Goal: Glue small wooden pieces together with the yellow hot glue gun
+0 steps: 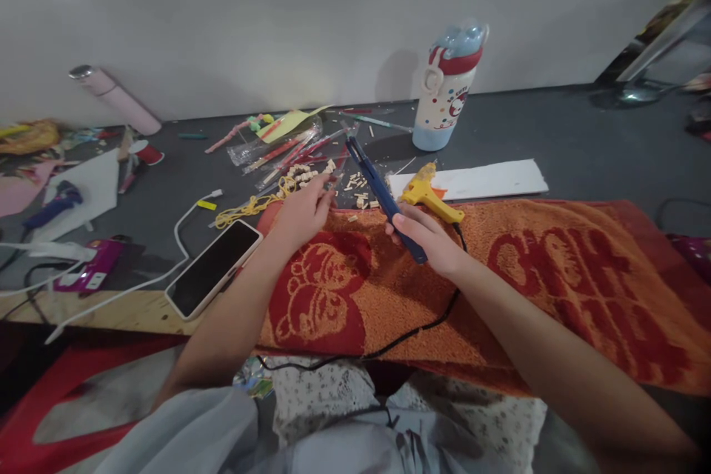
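My right hand (422, 237) is closed around a long, slim blue utility knife (383, 192), tilted with its slotted dark front end pointing up and away. My left hand (308, 211) reaches over the towel's far edge, fingers loosely bent and partly apart, with nothing visible in them. Near its fingertips lie small pale wooden pieces (355, 181) and a cluster of joined pale pieces (304, 176). Beneath both hands spreads an orange and red towel (411, 304). Just beyond my right hand, a yellow glue gun (427, 196) rests across the towel's edge and a white strip (494, 181).
A phone (214, 266) and yellow cord (244, 211) lie left of my left hand. Plastic packets (289, 152) sit behind. A cartoon bottle (449, 89) stands at the back; a pink flask (119, 100) leans at far left. A black cable (411, 332) crosses the towel.
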### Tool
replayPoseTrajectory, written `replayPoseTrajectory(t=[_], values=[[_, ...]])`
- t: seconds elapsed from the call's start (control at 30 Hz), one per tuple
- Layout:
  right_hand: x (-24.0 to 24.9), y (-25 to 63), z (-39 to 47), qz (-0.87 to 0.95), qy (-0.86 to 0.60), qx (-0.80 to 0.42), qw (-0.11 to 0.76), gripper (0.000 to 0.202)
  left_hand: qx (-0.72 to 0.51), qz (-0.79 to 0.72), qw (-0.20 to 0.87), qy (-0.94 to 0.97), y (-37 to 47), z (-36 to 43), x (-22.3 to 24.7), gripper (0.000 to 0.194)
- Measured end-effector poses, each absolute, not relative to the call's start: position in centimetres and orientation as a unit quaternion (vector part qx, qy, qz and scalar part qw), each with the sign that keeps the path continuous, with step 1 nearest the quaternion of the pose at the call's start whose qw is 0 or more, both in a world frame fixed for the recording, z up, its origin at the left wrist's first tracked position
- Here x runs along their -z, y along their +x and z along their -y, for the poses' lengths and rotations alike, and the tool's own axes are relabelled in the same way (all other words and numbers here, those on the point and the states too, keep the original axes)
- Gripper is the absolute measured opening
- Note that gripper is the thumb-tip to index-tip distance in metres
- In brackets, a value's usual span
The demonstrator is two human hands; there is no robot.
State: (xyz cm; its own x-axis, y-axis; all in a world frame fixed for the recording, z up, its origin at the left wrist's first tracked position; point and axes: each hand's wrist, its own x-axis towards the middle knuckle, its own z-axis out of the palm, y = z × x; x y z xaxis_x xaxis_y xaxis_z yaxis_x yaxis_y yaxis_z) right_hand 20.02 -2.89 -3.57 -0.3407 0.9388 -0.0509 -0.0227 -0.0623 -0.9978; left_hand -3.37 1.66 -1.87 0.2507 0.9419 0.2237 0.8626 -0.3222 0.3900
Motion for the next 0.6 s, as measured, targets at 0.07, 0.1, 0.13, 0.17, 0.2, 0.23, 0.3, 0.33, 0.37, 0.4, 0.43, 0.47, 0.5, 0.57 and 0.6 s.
replayPoseTrajectory(t=[0.07, 0.1, 0.13, 0.17, 0.2, 0.23, 0.3, 0.33, 0.37, 0.4, 0.43, 0.47, 0.5, 0.57, 0.6], values=[[3.64, 20.04, 2.88, 0.557, -0.415, -0.599, 0.398, 0.037, -0.203, -0.572, 0.099, 0.789, -3.35, -1.67, 1.85, 0.037], [3.67, 20.05, 2.86, 0.557, -0.416, -0.598, 0.398, 0.036, -0.199, -0.57, 0.102, 0.791, -3.33, -1.67, 1.83, 0.037], [3.68, 20.05, 2.84, 0.558, -0.417, -0.597, 0.398, 0.036, -0.195, -0.569, 0.105, 0.792, -3.33, -1.67, 1.8, 0.036], [3.67, 20.05, 2.82, 0.558, -0.417, -0.596, 0.399, 0.036, -0.19, -0.568, 0.107, 0.793, -3.32, -1.66, 1.77, 0.036], [3.64, 20.04, 2.8, 0.558, -0.417, -0.596, 0.4, 0.036, -0.183, -0.568, 0.109, 0.795, -3.32, -1.66, 1.75, 0.035], [3.6, 20.03, 2.79, 0.559, -0.417, -0.595, 0.399, 0.036, -0.177, -0.57, 0.109, 0.795, -3.3, -1.65, 1.73, 0.035], [3.52, 20.0, 2.79, 0.559, -0.418, -0.597, 0.396, 0.037, -0.163, -0.574, 0.107, 0.795, -3.24, -1.64, 1.73, 0.033], [3.51, 19.99, 2.79, 0.559, -0.42, -0.597, 0.394, 0.037, -0.158, -0.578, 0.105, 0.794, -3.18, -1.63, 1.74, 0.033], [3.51, 19.99, 2.81, 0.558, -0.423, -0.596, 0.392, 0.038, -0.152, -0.582, 0.102, 0.793, -3.11, -1.63, 1.76, 0.032], [3.53, 19.99, 2.82, 0.558, -0.425, -0.596, 0.39, 0.038, -0.147, -0.585, 0.097, 0.791, -3.03, -1.63, 1.77, 0.031], [3.57, 19.99, 2.84, 0.559, -0.426, -0.596, 0.389, 0.038, -0.141, -0.589, 0.092, 0.791, -2.95, -1.63, 1.79, 0.031], [3.62, 19.98, 2.86, 0.56, -0.427, -0.595, 0.387, 0.038, -0.135, -0.59, 0.087, 0.791, -2.89, -1.64, 1.81, 0.03], [3.66, 19.98, 2.88, 0.561, -0.427, -0.595, 0.385, 0.038, -0.131, -0.59, 0.083, 0.792, -2.85, -1.65, 1.84, 0.03], [3.71, 19.97, 2.9, 0.566, -0.427, -0.594, 0.381, 0.037, -0.135, -0.584, 0.079, 0.797, -2.85, -1.67, 1.91, 0.029], [3.71, 19.96, 2.91, 0.569, -0.427, -0.592, 0.379, 0.037, -0.145, -0.58, 0.077, 0.798, -2.87, -1.68, 1.95, 0.028]])
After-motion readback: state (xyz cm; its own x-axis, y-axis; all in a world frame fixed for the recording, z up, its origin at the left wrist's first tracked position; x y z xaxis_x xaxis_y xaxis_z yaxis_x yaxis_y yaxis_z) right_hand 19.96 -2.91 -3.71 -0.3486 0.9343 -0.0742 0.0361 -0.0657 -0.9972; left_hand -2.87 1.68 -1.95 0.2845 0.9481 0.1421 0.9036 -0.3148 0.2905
